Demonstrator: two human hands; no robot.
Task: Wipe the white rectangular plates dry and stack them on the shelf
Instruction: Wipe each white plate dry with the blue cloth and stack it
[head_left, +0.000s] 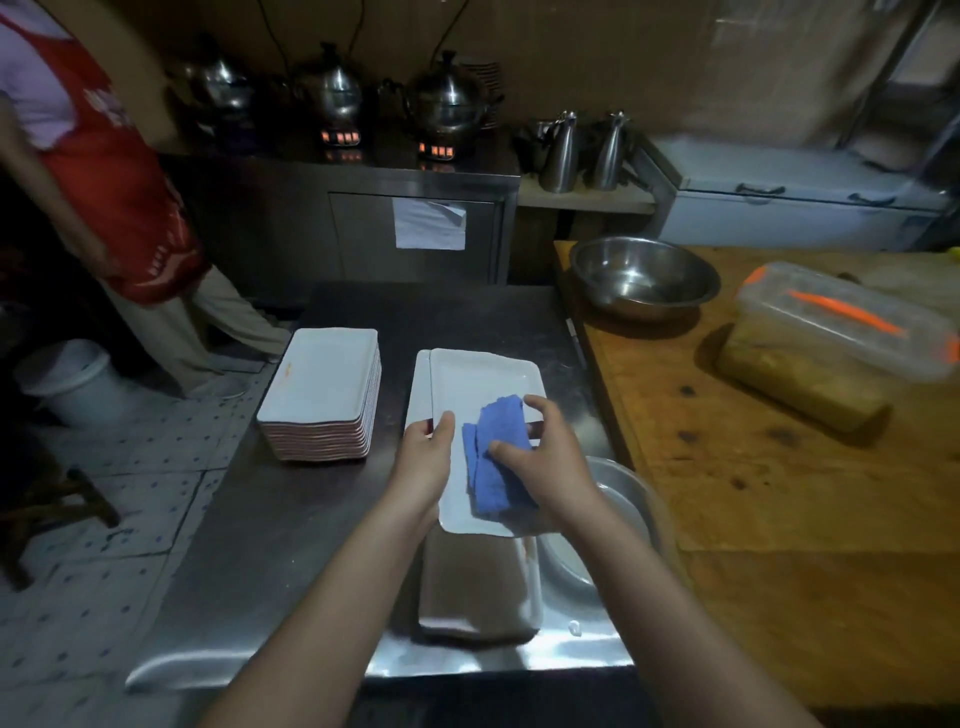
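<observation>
A white rectangular plate (483, 379) is held above the steel table (291, 519). My left hand (423, 460) grips its left edge, thumb on top. My right hand (545, 460) presses a folded blue cloth (496, 452) onto the plate's near half, fingers curled over the cloth. Another white plate (418, 395) lies just beneath, showing at the left. A tall stack of white rectangular plates (322, 392) stands to the left on the table. A further pile of plates (478, 587) lies in shadow below my wrists.
A round metal basin (623, 499) sits at the right of my forearm. On the wooden counter (779, 467) stand a steel bowl (644, 278) and a lidded plastic box (836, 343). A person in a red apron (114, 171) stands at the left by a white bucket (72, 379).
</observation>
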